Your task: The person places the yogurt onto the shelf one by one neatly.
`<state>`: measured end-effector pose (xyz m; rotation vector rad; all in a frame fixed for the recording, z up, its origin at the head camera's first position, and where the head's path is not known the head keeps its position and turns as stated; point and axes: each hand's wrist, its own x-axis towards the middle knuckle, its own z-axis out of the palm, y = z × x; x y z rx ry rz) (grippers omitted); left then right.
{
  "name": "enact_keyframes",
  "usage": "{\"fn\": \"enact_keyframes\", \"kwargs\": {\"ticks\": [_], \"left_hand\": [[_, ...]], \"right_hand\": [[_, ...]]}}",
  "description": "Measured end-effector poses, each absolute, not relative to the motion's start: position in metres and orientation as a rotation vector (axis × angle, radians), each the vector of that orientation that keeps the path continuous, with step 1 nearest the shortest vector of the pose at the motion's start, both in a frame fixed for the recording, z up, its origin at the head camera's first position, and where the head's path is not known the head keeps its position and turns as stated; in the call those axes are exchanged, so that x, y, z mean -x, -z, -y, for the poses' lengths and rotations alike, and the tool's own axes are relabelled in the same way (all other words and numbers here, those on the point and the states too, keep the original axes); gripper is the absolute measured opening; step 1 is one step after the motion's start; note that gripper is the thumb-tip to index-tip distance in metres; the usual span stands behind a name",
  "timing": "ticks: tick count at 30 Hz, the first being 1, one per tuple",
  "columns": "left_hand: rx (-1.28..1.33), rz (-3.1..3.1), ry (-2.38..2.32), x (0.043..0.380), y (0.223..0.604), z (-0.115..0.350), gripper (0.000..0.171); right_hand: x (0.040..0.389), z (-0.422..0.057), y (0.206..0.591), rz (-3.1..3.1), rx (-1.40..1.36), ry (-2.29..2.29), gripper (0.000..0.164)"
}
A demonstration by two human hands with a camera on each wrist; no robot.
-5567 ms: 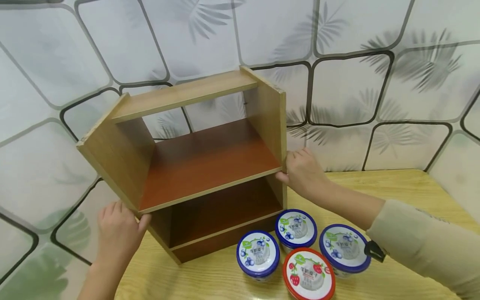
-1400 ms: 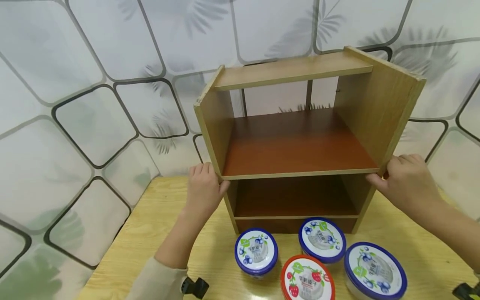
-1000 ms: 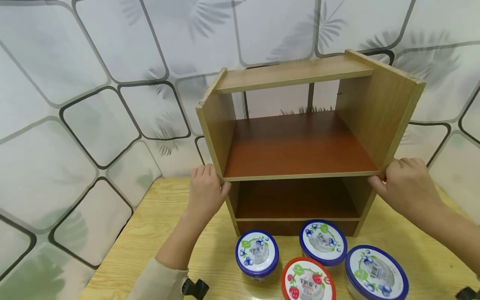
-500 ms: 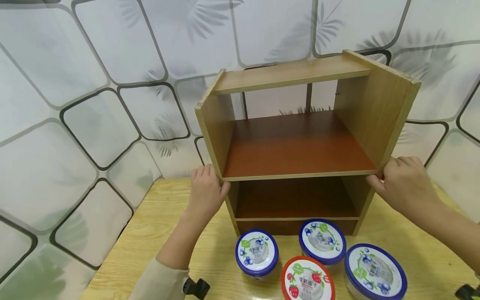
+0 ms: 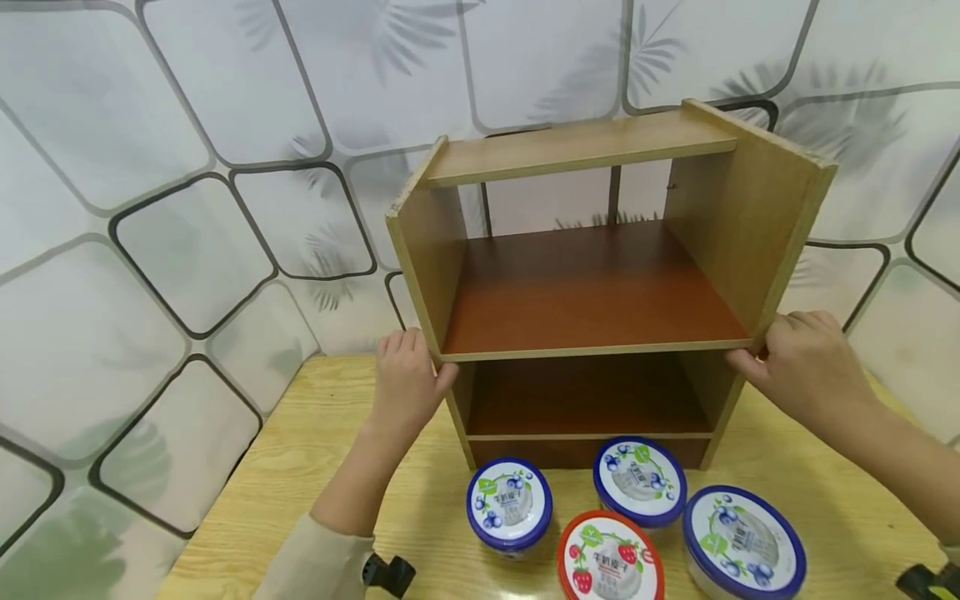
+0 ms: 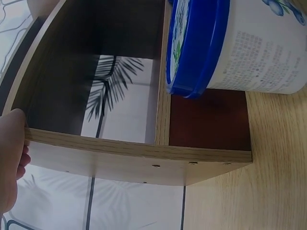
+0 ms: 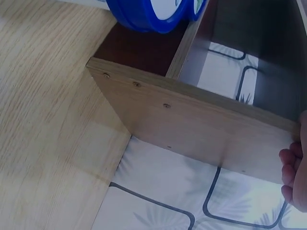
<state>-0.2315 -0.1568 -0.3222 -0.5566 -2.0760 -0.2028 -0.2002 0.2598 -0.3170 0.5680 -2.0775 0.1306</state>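
On the yellow wood-grain worktop [image 5: 300,433], fingers of the left hand [image 5: 408,375] and right hand [image 5: 806,362] grip the boxy tan-and-brown wooden shelf [image 5: 600,292], seemingly a positioning step; next likely calls for even release

- A first blue-lidded tub [image 5: 509,504] was low in the middle of the head view. Its white lid top had blueberries on it.
- A second blue-lidded tub [image 5: 640,482] was a bit to the right of it and a little higher up.
- A red-lidded tub [image 5: 611,557] with strawberries was at the bottom edge, between and below those two.
- A third blue-lidded tub [image 5: 744,542] was at the lower right, just beside the red one.
- The yellow wooden table [image 5: 300,458] went across the bottom of the head view, under the tubs.
- The pale wall [image 5: 555,58] filled the top and the left side, with grey and black rounded shapes and grey leaves.
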Motion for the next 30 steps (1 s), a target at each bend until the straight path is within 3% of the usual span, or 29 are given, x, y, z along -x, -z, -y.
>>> {"fn": "enact_keyframes", "kwargs": {"ticks": [16, 30], "left_hand": [[0.581, 2.056, 0.202, 0.229, 0.321, 0.157, 0.024], [0.591, 2.028, 0.189, 0.230, 0.322, 0.156, 0.022]], "right_hand": [[0.201, -0.264, 0.315, 2.066, -0.614, -0.140, 0.070], [0.183, -0.266, 0.320, 2.106, -0.621, -0.327, 0.068]]}}
